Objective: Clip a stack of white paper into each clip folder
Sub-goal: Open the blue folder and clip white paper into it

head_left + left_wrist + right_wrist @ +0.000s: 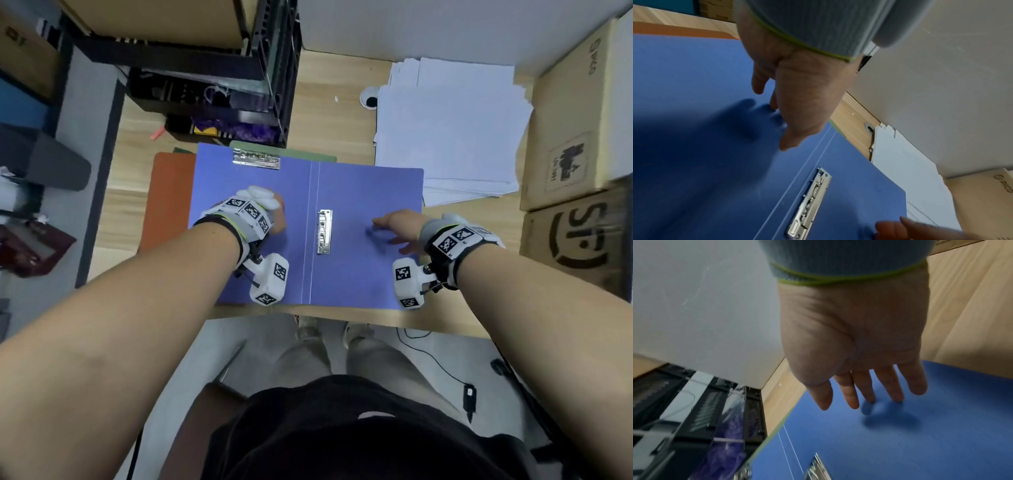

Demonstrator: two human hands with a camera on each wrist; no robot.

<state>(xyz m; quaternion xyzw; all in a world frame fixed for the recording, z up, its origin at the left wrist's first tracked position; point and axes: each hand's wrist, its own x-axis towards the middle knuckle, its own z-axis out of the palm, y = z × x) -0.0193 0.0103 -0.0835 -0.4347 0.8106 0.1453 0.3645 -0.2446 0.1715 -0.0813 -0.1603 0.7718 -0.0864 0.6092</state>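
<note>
Nearest the body, the blue folder (359, 205) lies open flat at the front edge of the desk (329, 113), its spine running away from the person. The left hand (274, 214) rests on the left cover and the right hand (399, 226) on the right cover, probably to press the two halves flat so they do not spring shut. In the right wrist view the fingers (888, 386) are straight and spread, their tips touching the blue surface and holding nothing. In the left wrist view the left hand's fingers (758, 82) point down onto the cover, loosely extended, gripping nothing.

Between the hands, just right of the spine, sits the side clip (324, 232), lying flat and with no paper under it. A second metal clip (256, 159) sits at the far edge of the left cover. Under the blue folder, an orange folder (168, 198) sticks out to the left and a green folder (308, 156) shows at the far edge, so more folders seem to wait their turn.

Farther back on the right, the stack of white paper (452, 130) lies loosely fanned on the desk, apart from both hands; no sheets have been put in the folder yet. A black rack (219, 85) stands at the far left, and cardboard boxes (579, 113) line the right side.
</note>
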